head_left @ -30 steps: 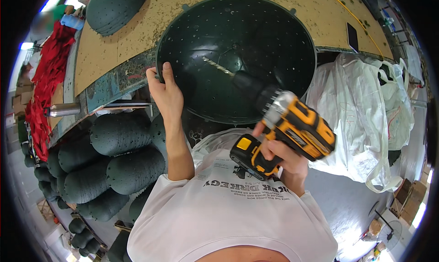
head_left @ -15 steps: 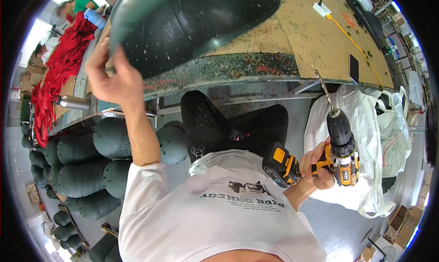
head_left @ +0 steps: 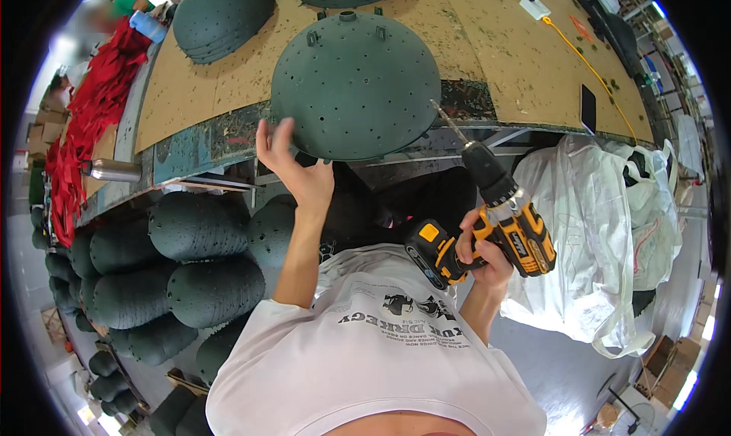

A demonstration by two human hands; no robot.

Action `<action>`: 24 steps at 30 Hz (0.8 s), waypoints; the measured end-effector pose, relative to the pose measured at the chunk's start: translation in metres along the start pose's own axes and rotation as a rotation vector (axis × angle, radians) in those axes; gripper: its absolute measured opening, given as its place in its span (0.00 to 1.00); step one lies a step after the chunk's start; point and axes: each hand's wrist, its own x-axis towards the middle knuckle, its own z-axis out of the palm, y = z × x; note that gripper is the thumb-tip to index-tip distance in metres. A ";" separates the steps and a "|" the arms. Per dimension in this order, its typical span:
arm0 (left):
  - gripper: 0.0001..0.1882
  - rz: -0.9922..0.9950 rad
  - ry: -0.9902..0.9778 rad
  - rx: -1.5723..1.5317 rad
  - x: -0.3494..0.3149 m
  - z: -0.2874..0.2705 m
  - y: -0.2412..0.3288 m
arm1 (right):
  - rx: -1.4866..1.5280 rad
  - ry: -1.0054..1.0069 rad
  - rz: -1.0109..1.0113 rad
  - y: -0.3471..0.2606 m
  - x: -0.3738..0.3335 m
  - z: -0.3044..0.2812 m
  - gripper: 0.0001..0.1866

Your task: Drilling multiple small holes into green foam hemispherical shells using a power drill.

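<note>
A dark green plastic dome (head_left: 358, 86), dotted with small holes, rests rounded side up at the table's front edge. Small lugs and a short collar stand out at its far side. My left hand (head_left: 301, 173) is beside its near left rim with the fingers apart; whether a fingertip touches the rim I cannot tell. In my right hand (head_left: 485, 252) is a yellow and black cordless drill (head_left: 499, 181), gripped by the handle. Its long twist bit (head_left: 451, 122) points up and left, with the tip appearing close to the dome's right side.
Similar domes (head_left: 221, 17) sit farther back on the debris-strewn table (head_left: 518, 78). A phone (head_left: 588, 110) and a yellow cord (head_left: 590, 70) lie to the right, above a white sack (head_left: 563, 245). Stacked domes (head_left: 217, 291), a steel flask (head_left: 114, 170) and red strips (head_left: 95, 124) are at left.
The dome, earlier raised and tilted with its hollow side showing, now rests rounded side up. My left hand moved right and nearer; the drill moved left toward the dome.
</note>
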 end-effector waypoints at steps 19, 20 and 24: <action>0.19 -1.066 -0.171 -1.948 -0.032 0.009 -0.043 | -0.071 0.035 0.058 0.028 0.005 0.002 0.23; 0.19 -1.027 -0.217 -1.935 -0.029 0.010 -0.042 | -0.080 0.038 0.047 0.028 0.003 -0.001 0.24; 0.19 -1.073 -0.167 -1.959 -0.026 0.023 -0.048 | -0.053 0.021 0.012 0.024 0.001 -0.002 0.24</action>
